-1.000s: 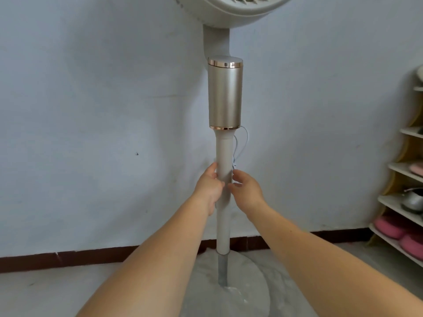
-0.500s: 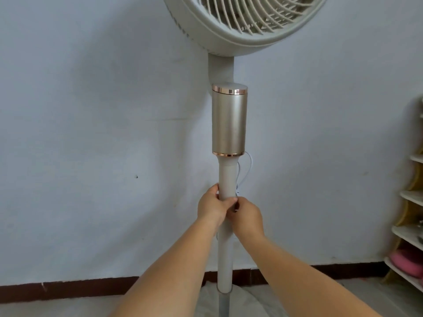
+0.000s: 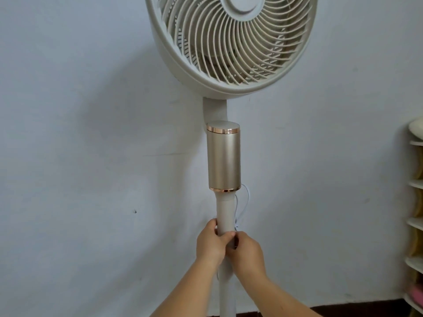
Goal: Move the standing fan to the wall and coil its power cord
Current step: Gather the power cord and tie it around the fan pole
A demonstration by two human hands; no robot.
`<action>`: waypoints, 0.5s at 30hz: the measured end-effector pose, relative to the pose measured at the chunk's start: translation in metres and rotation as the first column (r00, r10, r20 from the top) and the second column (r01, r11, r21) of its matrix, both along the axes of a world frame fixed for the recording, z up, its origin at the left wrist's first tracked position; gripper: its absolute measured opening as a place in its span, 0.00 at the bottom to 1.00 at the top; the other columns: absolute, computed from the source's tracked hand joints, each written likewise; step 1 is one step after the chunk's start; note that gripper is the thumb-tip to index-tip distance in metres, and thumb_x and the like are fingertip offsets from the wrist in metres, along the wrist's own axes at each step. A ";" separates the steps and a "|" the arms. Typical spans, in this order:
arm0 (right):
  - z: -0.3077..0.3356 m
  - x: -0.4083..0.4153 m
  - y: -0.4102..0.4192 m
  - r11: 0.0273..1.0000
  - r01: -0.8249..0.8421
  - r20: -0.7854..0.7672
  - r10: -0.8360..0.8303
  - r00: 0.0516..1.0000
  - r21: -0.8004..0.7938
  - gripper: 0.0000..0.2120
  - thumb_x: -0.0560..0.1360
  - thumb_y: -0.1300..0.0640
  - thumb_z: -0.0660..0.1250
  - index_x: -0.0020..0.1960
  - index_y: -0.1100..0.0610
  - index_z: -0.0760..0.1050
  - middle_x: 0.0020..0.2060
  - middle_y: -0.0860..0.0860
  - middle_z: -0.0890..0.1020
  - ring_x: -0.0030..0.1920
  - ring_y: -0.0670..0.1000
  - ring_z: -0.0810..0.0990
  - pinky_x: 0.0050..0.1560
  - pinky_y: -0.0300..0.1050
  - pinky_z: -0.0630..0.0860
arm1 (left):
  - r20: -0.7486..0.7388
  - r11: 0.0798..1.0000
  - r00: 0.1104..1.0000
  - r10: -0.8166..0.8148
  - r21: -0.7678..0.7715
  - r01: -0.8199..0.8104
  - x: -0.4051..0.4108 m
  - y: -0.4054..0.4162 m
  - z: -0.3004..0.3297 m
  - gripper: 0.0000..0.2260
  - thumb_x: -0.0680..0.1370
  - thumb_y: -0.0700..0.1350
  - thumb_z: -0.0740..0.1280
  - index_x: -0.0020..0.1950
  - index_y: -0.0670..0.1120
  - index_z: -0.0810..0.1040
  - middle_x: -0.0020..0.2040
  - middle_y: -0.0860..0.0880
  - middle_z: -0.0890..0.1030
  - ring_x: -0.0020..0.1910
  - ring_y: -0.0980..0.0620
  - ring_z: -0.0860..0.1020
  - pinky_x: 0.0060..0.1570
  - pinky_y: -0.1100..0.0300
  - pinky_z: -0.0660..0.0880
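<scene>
The view tilts up since a second ago: the fan head now shows nearly whole, the base drops from sight. The right hand closes against the left hand on the pole.

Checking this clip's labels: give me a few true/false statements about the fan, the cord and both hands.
1. Both hands grip the fan's pole. True: left hand, right hand.
2. The hands hold the gold cylinder. False: they are below it.
3. A thin white cord loops beside the pole. True.
4. The fan head lies on the floor. False: it is upright, atop the pole.
</scene>
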State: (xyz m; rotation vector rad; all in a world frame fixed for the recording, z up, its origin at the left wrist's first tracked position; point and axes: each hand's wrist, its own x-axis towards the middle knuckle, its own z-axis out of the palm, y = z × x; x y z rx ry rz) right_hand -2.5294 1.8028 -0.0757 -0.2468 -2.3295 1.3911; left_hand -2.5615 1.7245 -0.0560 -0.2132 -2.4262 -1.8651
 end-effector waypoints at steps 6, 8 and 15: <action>0.004 -0.004 -0.001 1.000 0.011 0.010 -0.011 1.000 0.000 0.04 0.74 0.54 0.61 0.44 0.52 0.74 0.35 0.46 0.79 0.34 0.42 0.76 0.29 0.34 0.66 | -0.032 0.999 0.999 0.030 -0.020 -0.030 -0.006 0.002 -0.002 0.11 0.73 0.45 0.70 0.52 0.54 0.73 0.46 0.54 0.80 0.47 0.52 0.79 0.52 0.56 0.77; 0.004 -0.002 -0.001 1.000 0.001 -0.003 -0.001 1.000 -0.017 0.04 0.74 0.55 0.61 0.45 0.53 0.75 0.37 0.47 0.80 0.36 0.43 0.77 0.31 0.36 0.69 | -0.030 1.000 0.999 0.022 -0.007 -0.023 -0.005 0.002 -0.002 0.11 0.73 0.45 0.70 0.52 0.55 0.72 0.45 0.55 0.79 0.46 0.53 0.79 0.49 0.58 0.76; 0.004 0.002 0.001 0.999 -0.038 -0.006 0.038 0.999 -0.007 0.02 0.74 0.56 0.62 0.45 0.50 0.73 0.38 0.46 0.79 0.39 0.45 0.78 0.39 0.40 0.75 | -0.019 0.999 1.000 0.024 0.027 -0.024 -0.001 0.003 -0.002 0.16 0.73 0.44 0.70 0.60 0.49 0.75 0.50 0.51 0.80 0.48 0.51 0.79 0.51 0.58 0.76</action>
